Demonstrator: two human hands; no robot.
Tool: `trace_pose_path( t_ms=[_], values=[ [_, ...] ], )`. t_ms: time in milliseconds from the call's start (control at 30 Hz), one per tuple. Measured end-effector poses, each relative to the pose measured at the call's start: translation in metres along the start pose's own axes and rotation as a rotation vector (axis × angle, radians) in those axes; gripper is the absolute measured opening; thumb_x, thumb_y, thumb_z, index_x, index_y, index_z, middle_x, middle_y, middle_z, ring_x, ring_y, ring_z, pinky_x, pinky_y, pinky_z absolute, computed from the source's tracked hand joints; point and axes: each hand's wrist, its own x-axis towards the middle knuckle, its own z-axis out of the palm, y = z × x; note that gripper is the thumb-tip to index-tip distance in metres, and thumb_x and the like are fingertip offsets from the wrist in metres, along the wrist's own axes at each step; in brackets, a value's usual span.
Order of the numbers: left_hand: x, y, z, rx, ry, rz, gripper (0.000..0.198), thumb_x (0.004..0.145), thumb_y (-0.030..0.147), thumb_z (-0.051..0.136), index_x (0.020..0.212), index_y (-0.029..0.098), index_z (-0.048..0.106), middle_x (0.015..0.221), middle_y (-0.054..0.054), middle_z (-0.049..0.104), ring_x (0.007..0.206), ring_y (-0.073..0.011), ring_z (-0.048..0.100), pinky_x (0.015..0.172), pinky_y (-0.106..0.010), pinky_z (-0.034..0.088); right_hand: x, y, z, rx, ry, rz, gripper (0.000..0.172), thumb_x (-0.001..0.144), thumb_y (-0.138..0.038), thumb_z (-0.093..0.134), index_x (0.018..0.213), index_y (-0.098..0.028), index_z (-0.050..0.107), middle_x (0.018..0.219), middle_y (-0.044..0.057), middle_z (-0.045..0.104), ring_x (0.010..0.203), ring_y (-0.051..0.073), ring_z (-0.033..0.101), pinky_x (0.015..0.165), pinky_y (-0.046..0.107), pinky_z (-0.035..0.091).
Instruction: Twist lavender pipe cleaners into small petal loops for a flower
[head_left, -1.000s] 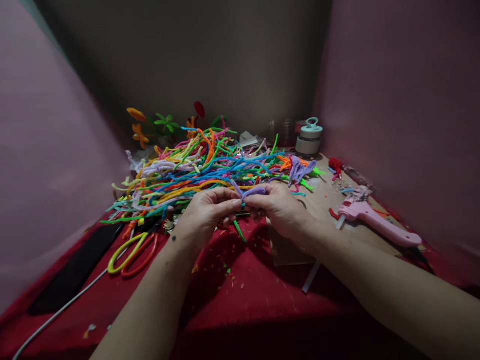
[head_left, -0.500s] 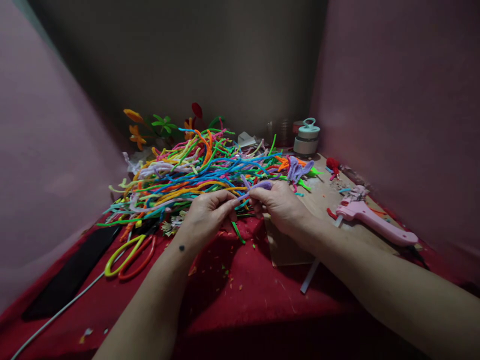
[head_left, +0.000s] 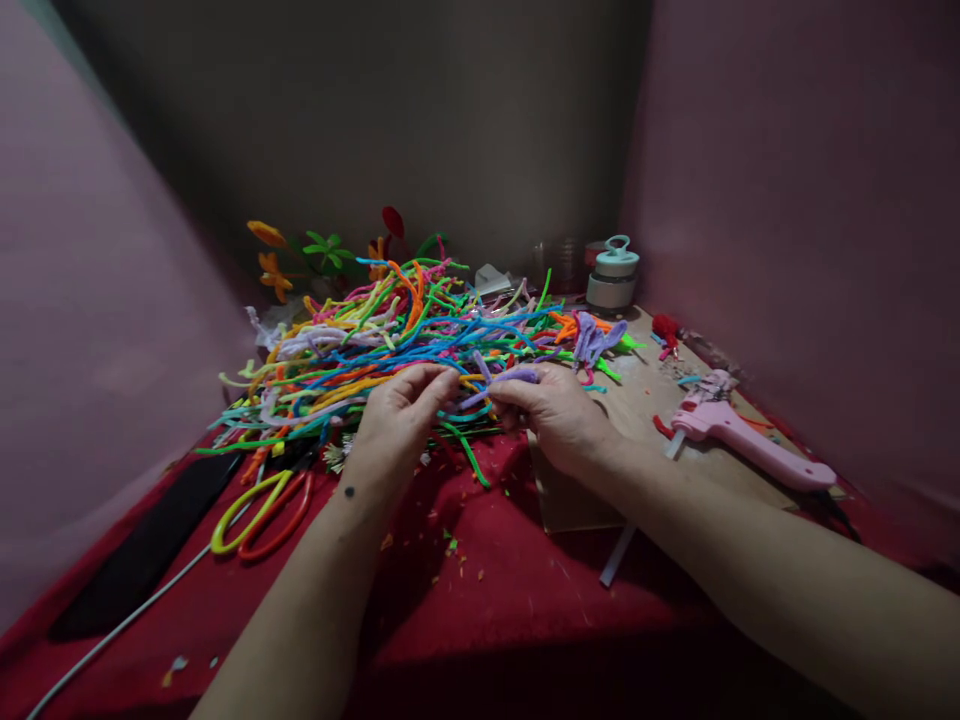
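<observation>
My right hand [head_left: 551, 405] pinches a bent purple pipe cleaner [head_left: 517, 376] between thumb and fingers. One piece of it sticks up and another points left toward my other hand. Just left of it, my left hand [head_left: 401, 415] has thumb and forefinger pressed together; whether anything is between them is hidden. Behind both hands lies a big heap of pipe cleaners [head_left: 420, 335] in many colours. A shaped purple pipe-cleaner piece [head_left: 596, 342] rests on the board to the right of the heap.
Scissors [head_left: 255, 515] with yellow and red handles lie at the left, beside a black flat object [head_left: 142, 550] and a white cable [head_left: 120, 635]. A pink glue gun [head_left: 750, 445] sits on a brown board [head_left: 577, 500]. A lidded jar [head_left: 613, 278] and pipe-cleaner flowers [head_left: 328, 245] stand behind.
My left hand has moved a little left and up, away from my right hand, leaving a gap where the purple end shows. My right hand has shifted slightly left.
</observation>
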Motion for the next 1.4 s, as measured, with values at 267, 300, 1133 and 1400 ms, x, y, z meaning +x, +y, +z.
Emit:
trace_pose_path(
  t_ms=[267, 300, 1133, 1400],
  values=[
    [-0.003, -0.004, 0.007, -0.172, -0.209, -0.029, 0.013, 0.065, 0.023, 0.067, 0.075, 0.015, 0.065, 0.071, -0.001, 0.065, 0.063, -0.0128, 0.056, 0.062, -0.022, 0.043, -0.005, -0.003, 0.003, -0.073, -0.074, 0.036, 0.013, 0.063, -0.015, 0.051, 0.05, -0.015, 0.053, 0.046, -0.003, 0.048, 0.042, 0.007, 0.041, 0.041, 0.02, 0.032],
    [-0.003, -0.003, 0.007, -0.178, -0.194, -0.027, 0.013, 0.065, 0.023, 0.067, 0.074, 0.015, 0.065, 0.071, -0.001, 0.064, 0.062, -0.0122, 0.055, 0.06, -0.022, 0.043, -0.006, -0.005, 0.003, -0.098, -0.075, 0.024, 0.014, 0.063, -0.015, 0.05, 0.049, -0.015, 0.052, 0.046, -0.003, 0.047, 0.042, 0.007, 0.041, 0.042, 0.02, 0.032],
    [-0.002, -0.008, -0.002, 0.185, -0.161, 0.436, 0.012, 0.076, 0.025, 0.058, 0.076, 0.018, 0.068, 0.081, -0.004, 0.061, 0.077, -0.0148, 0.055, 0.071, -0.024, 0.042, -0.001, -0.003, 0.0, 0.127, -0.129, 0.211, 0.013, 0.064, -0.017, 0.055, 0.052, -0.014, 0.052, 0.046, -0.004, 0.048, 0.038, 0.005, 0.038, 0.039, 0.021, 0.026],
    [0.004, -0.014, -0.01, -0.397, -0.469, -0.267, 0.016, 0.07, 0.028, 0.065, 0.068, 0.012, 0.061, 0.056, 0.0, 0.058, 0.047, -0.0067, 0.049, 0.046, -0.018, 0.037, -0.005, -0.007, 0.003, -0.23, -0.088, -0.221, 0.008, 0.07, -0.016, 0.056, 0.071, -0.013, 0.064, 0.065, -0.001, 0.06, 0.06, 0.009, 0.052, 0.06, 0.023, 0.04]
  ],
)
